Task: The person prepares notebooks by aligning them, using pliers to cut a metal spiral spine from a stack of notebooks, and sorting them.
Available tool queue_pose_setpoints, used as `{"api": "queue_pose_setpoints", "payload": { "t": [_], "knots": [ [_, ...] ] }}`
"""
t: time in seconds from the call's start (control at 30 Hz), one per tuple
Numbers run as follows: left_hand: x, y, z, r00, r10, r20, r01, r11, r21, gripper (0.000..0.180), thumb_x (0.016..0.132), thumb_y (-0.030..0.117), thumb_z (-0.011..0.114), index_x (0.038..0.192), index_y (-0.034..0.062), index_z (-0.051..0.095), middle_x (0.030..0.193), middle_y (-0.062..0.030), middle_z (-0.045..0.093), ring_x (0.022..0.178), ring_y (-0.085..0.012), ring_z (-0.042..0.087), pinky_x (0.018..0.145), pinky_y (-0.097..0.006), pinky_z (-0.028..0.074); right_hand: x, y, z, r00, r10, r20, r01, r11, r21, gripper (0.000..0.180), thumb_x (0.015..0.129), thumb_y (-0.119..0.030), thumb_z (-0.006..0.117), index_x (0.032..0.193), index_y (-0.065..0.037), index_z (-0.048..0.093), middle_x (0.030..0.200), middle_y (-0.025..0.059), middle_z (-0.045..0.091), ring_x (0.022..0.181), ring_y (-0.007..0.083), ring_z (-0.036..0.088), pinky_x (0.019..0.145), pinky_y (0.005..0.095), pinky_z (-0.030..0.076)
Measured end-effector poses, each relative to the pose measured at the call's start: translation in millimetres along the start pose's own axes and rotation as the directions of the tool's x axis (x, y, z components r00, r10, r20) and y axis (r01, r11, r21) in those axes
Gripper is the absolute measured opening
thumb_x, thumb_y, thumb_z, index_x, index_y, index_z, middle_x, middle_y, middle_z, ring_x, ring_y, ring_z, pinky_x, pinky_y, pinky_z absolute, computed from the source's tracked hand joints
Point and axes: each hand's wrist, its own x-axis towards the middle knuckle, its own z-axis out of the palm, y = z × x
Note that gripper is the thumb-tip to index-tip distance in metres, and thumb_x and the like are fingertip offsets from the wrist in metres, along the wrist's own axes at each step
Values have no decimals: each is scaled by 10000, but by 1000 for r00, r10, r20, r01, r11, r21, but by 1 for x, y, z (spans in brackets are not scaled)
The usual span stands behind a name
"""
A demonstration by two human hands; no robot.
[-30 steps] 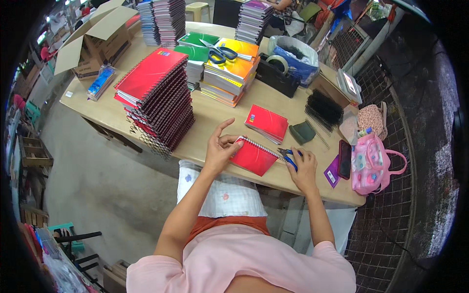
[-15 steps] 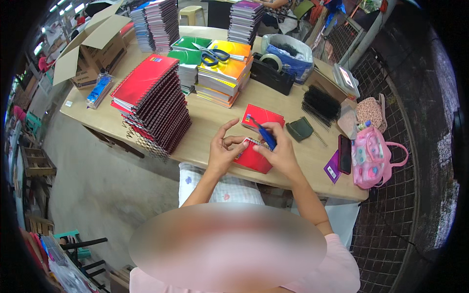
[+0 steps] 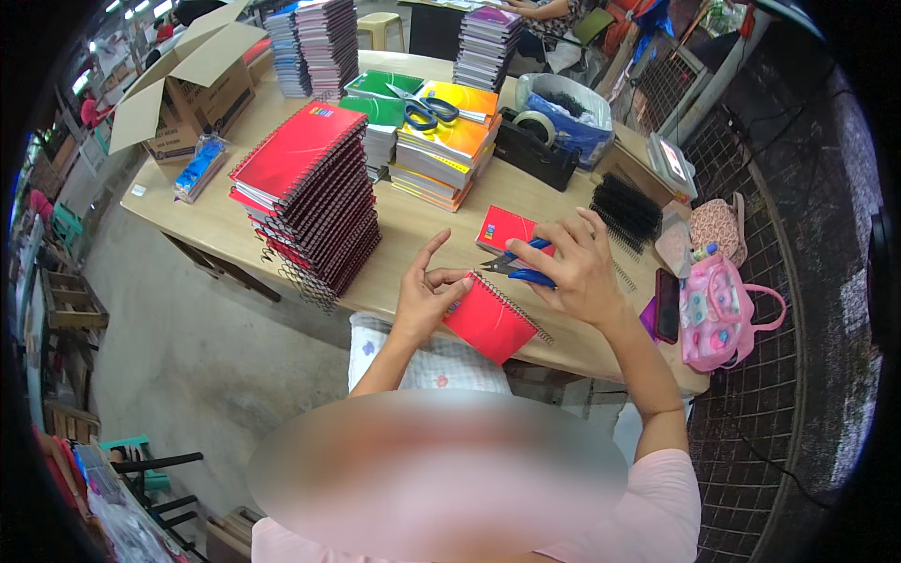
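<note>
Small red spiral notebook [image 3: 490, 321] at the near table edge [image 3: 413, 239], tilted, with its wire coil along the upper right side. Left hand [image 3: 427, 296] grasps its top left corner between thumb and fingers, index finger lifted clear. Right hand [image 3: 574, 267] is clenched round blue-handled pliers [image 3: 522, 269], whose tips point left toward the coil's upper end, just above the left hand's fingertips; whether they touch the wire I cannot tell. Judgement: the notebook is light, with a thin card cover that flexes, so best pinched flat near the corner close to the coil, as now; the wire end is thin and springy, likely to bend or slip if nipped off-centre. A second red notebook [image 3: 502, 228] lies just beyond the right hand; a tall stack of red notebooks [image 3: 305, 192] stands well off beyond the left hand; black binding combs [image 3: 627, 208] lie past the right hand.
</note>
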Motion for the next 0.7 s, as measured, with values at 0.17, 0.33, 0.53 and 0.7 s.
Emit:
{"api": "queue_pose_setpoints", "payload": {
  "t": [0.17,0.33,0.53,0.7],
  "knots": [
    [1,6,3,1000,-4,7,3,999,48,824,846,-34,725,1543,35,290,1002,-198,733,910,-181,714,827,-301,572,10,4,0,981,-189,-36,182,973,-142,315,819,-226,666,1132,-255,690,1061,-29,617,1046,150,584,1060,482,356],
    [2,11,2,999,26,21,-28,996,83,823,843,-38,721,1542,31,291,990,-190,735,903,-178,714,826,-296,569,14,5,4,959,-282,-21,274,945,-179,294,827,-220,637,1116,-243,688,1035,-23,623,1029,138,594,1055,470,365],
    [-5,11,15,975,207,-86,-172,938,301,758,859,-7,722,1522,75,364,969,-127,751,903,-142,707,834,-280,547,2,3,-4,923,115,367,-235,923,304,376,789,-321,759,1126,-156,736,866,80,640,808,230,635,778,392,504],
    [-14,27,28,939,341,-48,-279,836,473,588,884,-8,691,1437,67,506,1009,-76,717,955,-114,656,834,-261,543,-2,-1,-19,923,265,279,-374,786,492,493,755,-269,827,1207,-110,712,903,116,680,811,247,646,736,360,517]
  ]
}}
